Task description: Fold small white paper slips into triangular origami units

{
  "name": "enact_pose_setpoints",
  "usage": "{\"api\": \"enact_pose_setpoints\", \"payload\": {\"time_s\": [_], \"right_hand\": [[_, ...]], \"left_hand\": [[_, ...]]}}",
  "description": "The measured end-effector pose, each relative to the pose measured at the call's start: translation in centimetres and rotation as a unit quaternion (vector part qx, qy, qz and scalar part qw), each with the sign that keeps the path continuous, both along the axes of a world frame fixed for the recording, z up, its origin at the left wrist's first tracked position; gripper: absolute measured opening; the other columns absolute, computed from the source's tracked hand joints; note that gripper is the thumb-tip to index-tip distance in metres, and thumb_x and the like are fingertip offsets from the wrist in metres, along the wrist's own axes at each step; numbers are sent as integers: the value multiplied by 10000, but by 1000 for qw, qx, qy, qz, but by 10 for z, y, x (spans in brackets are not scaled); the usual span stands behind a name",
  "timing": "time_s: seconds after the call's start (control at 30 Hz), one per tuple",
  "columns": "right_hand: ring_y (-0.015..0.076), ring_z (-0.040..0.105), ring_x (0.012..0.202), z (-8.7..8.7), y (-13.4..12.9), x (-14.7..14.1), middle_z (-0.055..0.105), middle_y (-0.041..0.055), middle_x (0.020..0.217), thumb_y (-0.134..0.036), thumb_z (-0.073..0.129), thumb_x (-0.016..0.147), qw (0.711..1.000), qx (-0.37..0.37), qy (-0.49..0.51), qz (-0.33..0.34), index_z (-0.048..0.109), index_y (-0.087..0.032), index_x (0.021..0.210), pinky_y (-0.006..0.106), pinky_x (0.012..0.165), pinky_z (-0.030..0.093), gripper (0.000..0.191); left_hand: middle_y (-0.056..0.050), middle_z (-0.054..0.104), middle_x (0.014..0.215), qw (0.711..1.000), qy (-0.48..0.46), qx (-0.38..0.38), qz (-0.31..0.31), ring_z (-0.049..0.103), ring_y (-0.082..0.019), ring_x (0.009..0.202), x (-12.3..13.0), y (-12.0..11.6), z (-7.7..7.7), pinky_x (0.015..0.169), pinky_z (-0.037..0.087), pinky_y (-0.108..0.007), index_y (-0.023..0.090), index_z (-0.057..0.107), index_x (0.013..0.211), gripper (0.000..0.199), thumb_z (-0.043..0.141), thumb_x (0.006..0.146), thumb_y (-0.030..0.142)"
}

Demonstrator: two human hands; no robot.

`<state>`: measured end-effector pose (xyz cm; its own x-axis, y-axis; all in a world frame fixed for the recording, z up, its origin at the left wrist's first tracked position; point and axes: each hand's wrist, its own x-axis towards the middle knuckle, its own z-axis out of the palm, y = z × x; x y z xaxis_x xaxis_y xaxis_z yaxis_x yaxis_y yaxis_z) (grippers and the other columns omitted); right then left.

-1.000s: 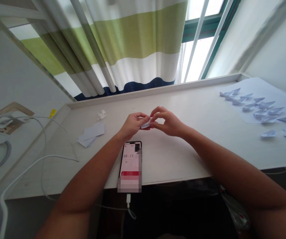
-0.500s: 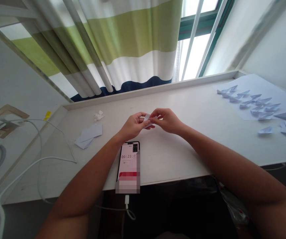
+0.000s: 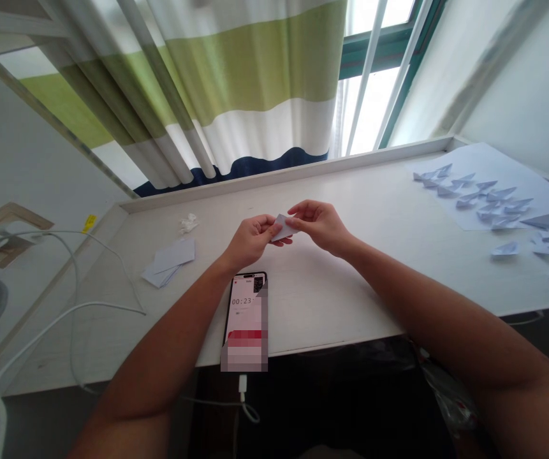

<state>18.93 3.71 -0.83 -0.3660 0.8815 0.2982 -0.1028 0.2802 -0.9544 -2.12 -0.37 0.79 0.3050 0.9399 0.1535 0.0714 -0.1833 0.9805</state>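
Observation:
Between my hands, above the middle of the white table, is a small folded piece of white paper (image 3: 280, 228). My left hand (image 3: 254, 239) grips its left side, with the thumb on top and fingers beneath. At its upper right, my right hand (image 3: 319, 223) pinches the edge between thumb and fingers. A stack of loose white paper pieces (image 3: 175, 256) lies to the left of my hands. At the right, several folded paper boats (image 3: 487, 197) stand in rows, some on a large white sheet (image 3: 475, 159).
A phone (image 3: 246, 312) showing a running timer lies near the table's front edge, plugged into a white cable (image 3: 243, 386). Crumpled white paper (image 3: 189, 223) sits at the back left. More cables (image 3: 71, 312) cross the left side. A raised rim (image 3: 255, 183) borders the back, before a striped curtain (image 3: 255, 70).
The folded paper has turned, and more of its flat face shows between my hands. My right-hand fingers have lifted slightly. The whole view has shifted a little.

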Motion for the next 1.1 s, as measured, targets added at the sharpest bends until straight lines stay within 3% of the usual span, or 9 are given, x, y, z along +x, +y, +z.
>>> {"api": "enact_pose_setpoints", "payload": {"time_s": [0.17,0.4,0.5,0.63,0.77,0.87,0.93,1.03,1.1], "right_hand": [[177,716,694,4,-2,3,782,74,732,-707,852,833,999,3,-43,16,788,-157,812,319,651,563,554],[162,695,605,6,-2,4,744,53,644,-746,846,815,999,4,-47,5,748,-163,766,312,602,575,592],[175,738,668,5,-1,2,782,61,726,-709,883,797,999,0,-23,26,751,-165,817,331,661,614,560],[212,804,800,3,-3,-2,821,63,856,-638,934,777,997,-4,34,65,740,-175,917,419,847,676,521],[221,807,813,1,-4,-4,815,47,860,-595,947,789,997,-8,42,63,709,-192,992,444,857,688,510],[203,776,771,1,-3,-3,762,-4,763,-558,966,778,998,-10,40,40,694,-200,1064,428,826,690,533],[185,740,731,0,-1,-2,692,-46,684,-554,956,793,999,-6,39,32,700,-201,1093,418,818,688,530],[172,707,724,-2,0,-3,672,-47,697,-586,929,822,999,8,36,29,720,-208,1118,399,805,672,524],[177,714,770,-2,1,-3,726,-9,791,-611,918,826,999,19,33,31,734,-212,1100,386,800,654,518]], "left_hand": [[-153,858,1019,1000,6,-8,-25,853,-261,890,-3,0,5,783,670,-353,109,766,1086,537,821,932,621],[-126,850,918,999,38,5,18,837,-243,811,-3,-2,9,682,634,-306,121,800,1038,503,884,880,591],[-128,847,916,999,33,3,18,831,-236,805,-4,-2,9,691,634,-311,127,806,1018,487,851,909,600],[-129,838,916,999,32,1,8,817,-234,828,-6,0,8,664,622,-302,134,804,996,497,829,913,623],[-101,813,890,998,40,16,37,789,-220,815,-4,3,2,651,623,-303,149,767,964,447,847,898,584],[-62,784,905,981,58,110,150,767,-211,816,-2,5,-5,650,626,-314,183,709,943,360,897,860,478],[-74,799,1024,951,114,213,191,774,-231,958,-1,6,-7,766,651,-358,201,728,965,249,871,891,390],[-96,821,1213,918,185,314,157,759,-261,1164,-3,5,-8,1007,630,-458,234,805,1071,140,789,970,330],[-98,823,1285,921,192,316,126,759,-274,1215,-4,4,-7,1098,594,-495,250,828,1160,201,759,1002,353]]}}
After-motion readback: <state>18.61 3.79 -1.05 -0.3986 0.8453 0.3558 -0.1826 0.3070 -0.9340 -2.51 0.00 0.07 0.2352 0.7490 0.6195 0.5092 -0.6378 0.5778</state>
